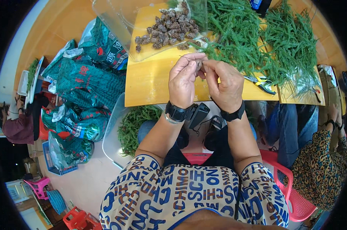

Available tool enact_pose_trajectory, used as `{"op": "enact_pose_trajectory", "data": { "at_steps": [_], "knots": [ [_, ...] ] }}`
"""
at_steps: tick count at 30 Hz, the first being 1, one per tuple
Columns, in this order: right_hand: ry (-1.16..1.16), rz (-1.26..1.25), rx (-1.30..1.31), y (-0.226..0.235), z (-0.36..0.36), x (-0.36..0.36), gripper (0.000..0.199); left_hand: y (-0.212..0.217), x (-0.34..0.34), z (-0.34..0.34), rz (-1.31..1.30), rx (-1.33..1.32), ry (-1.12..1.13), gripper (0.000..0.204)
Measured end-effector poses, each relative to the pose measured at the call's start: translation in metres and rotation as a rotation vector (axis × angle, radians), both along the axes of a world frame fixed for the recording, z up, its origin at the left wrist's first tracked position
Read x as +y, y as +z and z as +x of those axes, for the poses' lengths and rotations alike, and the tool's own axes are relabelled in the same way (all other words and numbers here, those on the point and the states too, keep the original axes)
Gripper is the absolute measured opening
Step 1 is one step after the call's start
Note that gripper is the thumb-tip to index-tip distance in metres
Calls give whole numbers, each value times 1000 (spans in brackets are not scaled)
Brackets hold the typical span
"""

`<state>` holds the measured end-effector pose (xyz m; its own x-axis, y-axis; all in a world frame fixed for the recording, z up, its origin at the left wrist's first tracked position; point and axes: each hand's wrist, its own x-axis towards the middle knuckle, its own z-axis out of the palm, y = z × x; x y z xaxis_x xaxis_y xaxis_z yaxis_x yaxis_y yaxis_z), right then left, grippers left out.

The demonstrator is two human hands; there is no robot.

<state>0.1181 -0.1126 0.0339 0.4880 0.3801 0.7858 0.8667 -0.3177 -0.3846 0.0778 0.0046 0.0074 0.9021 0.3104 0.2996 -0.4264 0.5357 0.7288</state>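
Over the near edge of the yellow table (150,86), my two hands meet fingertip to fingertip. My left hand (183,82) is closed on a small brown pine cone (199,64), mostly hidden by the fingers. A thin dark strand, like wire, sticks out by the left fingers. My right hand (226,82) pinches at the same cone from the other side, its thumb and forefinger pressed together. Beyond them, many pine cones (169,28) lie heaped in a clear plastic tray (137,57). Yellow-and-black pliers (263,83) rest on the table right of my right hand.
Green artificial pine sprigs (234,30) cover the table's far right, with another heap (290,42) beside them. Stuffed green plastic bags (89,80) crowd the left floor. A clear bin of greenery (137,126) stands below the table edge. A co-worker in a patterned top (319,168) sits at right.
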Motion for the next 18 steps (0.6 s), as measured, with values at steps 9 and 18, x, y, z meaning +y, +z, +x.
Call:
{"op": "enact_pose_trajectory", "data": {
  "at_steps": [9, 18],
  "knots": [
    [-53, -14, -119, 0, 1, -3, 18, 2, 2, -3, 207, 91, 44, 31],
    [-78, -107, -125, 2, -1, -3, 20, 3, 0, -5, 88, 167, -22, 30]
  ]
}}
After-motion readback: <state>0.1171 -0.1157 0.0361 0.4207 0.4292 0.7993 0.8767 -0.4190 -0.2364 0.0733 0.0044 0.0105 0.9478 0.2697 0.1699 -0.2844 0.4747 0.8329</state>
